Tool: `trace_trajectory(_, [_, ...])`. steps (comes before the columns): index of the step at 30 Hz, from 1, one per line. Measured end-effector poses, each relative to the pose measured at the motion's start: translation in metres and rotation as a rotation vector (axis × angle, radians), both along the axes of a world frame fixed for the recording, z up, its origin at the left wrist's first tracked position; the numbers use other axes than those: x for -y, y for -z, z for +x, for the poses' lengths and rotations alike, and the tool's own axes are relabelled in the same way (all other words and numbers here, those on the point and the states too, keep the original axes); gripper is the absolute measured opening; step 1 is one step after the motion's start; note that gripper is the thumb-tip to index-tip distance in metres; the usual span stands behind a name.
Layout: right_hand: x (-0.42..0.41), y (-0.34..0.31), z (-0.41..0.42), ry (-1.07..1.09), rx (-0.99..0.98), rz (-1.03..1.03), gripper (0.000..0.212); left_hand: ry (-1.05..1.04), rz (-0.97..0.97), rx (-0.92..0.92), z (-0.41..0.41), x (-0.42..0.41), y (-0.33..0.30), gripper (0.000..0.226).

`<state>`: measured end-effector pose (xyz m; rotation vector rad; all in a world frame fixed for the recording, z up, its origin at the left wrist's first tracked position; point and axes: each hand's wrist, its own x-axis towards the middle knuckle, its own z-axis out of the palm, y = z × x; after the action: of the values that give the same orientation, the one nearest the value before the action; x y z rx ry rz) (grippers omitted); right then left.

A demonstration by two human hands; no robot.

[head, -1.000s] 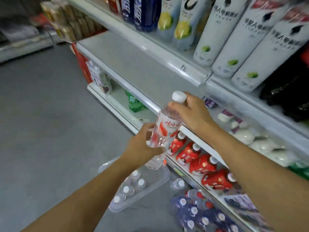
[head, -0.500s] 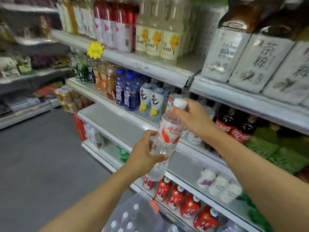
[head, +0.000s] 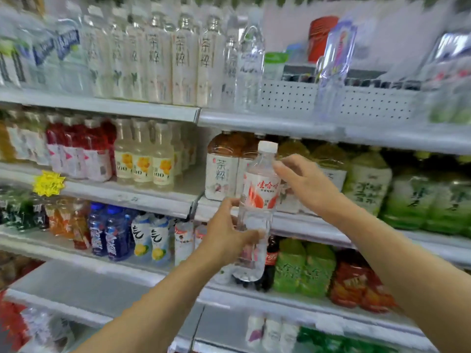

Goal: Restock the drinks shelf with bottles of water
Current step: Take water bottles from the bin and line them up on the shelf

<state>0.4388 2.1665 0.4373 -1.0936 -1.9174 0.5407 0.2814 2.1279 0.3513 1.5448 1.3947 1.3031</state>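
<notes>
Fingers [head: 251,236] of the left hand [head: 226,235] wrap the lower body of an upright water bottle [head: 257,215]. The right hand [head: 305,184] sits at its shoulder, fingers loosely extended; contact unclear. Bottle is held in front of the drinks shelf [head: 293,222], below large tea bottles [head: 221,166].

Left hand [head: 226,235] gripping the lower body of an upright water bottle [head: 257,200], right hand [head: 305,184] touching its upper part with relaxed fingers, stocked drinks shelves [head: 267,123] standing behind.
</notes>
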Motion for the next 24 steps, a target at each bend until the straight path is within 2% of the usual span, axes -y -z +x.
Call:
trace_trajectory(2, [0.000,-0.015,0.028,0.119,0.033,0.037,0.037,0.057,0.008,0.013,0.022,-0.010,-0.018,0.061])
trace_trajectory(10, [0.001,-0.055,0.142,0.472,0.169,0.095,0.035,0.239,0.099,0.011,0.112,-0.040,-0.077,0.052])
trace_trajectory(17, [-0.018,-0.084,0.227,0.639,0.264,0.147,0.036,0.326,0.172,0.043,0.188,-0.068,-0.138,0.052])
trace_trajectory(24, [-0.049,-0.111,0.294,0.680,0.315,0.172,0.041,0.320,0.287,0.086,0.267,-0.109,-0.219,0.056])
